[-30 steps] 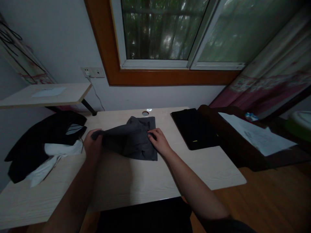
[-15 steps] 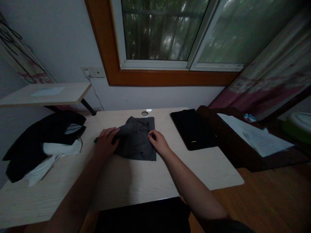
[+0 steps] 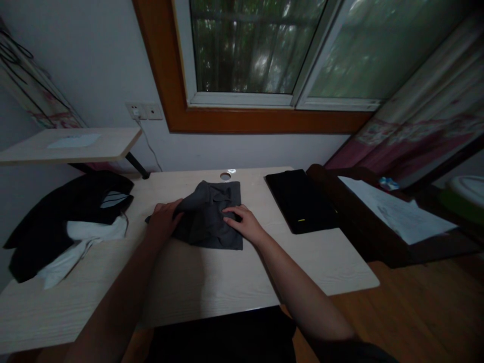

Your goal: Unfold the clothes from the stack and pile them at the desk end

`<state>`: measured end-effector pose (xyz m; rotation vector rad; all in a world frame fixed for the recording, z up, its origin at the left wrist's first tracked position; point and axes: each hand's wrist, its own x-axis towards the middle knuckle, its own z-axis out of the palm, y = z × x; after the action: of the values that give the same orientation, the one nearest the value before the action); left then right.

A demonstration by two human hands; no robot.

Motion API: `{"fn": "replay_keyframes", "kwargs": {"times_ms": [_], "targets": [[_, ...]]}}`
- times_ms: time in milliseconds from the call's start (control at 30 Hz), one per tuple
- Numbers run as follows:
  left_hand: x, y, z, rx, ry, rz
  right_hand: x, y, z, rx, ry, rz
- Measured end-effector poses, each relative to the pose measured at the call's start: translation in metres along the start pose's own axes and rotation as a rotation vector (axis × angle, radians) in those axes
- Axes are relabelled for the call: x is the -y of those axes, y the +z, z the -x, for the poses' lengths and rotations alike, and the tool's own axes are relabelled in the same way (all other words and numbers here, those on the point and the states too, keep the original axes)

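A dark grey piece of cloth (image 3: 214, 227), perhaps a folded garment, lies rumpled on the pale wooden desk (image 3: 234, 282). At its left end my left hand (image 3: 163, 218) holds a raised fold, fingers on top and thumb under the edge. My right hand (image 3: 242, 221) rests on the cloth's right side. Its thumb and fingers are apart, their tips touching the fabric. What lies beneath the left palm is hidden.
Black and white clothes (image 3: 71, 222) are heaped on the left under a raised shelf (image 3: 124, 138). To the right lies a flat black item (image 3: 302, 201). Beyond it, white paper (image 3: 397, 209) rests on a dark surface. A cable hole (image 3: 226, 176) opens near the desk's back edge.
My right hand has shifted slightly left onto the cloth, and its fingers have opened from a pinch at the edge. The left-hand fold has been raised and bent a little more.
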<state>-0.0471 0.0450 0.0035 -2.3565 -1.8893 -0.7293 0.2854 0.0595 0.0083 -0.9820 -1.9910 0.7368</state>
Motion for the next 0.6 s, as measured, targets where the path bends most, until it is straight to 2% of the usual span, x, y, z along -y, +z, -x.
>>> {"fn": "replay_keyframes", "kwargs": {"times_ms": [133,300,433,600], "targets": [[0.002,-0.003,0.001,-0.023,-0.077,0.025,-0.001,0.000,-0.001,0.002,0.001,0.013],[0.013,-0.009,0.007,-0.155,-0.340,0.087,-0.003,0.001,-0.002,-0.022,0.038,-0.042],[0.024,-0.014,0.009,-0.292,-0.516,0.171,-0.004,0.001,-0.003,-0.093,0.068,-0.089],[0.031,-0.016,0.007,-0.346,-0.616,0.213,-0.005,0.001,-0.003,-0.216,0.151,-0.199]]}}
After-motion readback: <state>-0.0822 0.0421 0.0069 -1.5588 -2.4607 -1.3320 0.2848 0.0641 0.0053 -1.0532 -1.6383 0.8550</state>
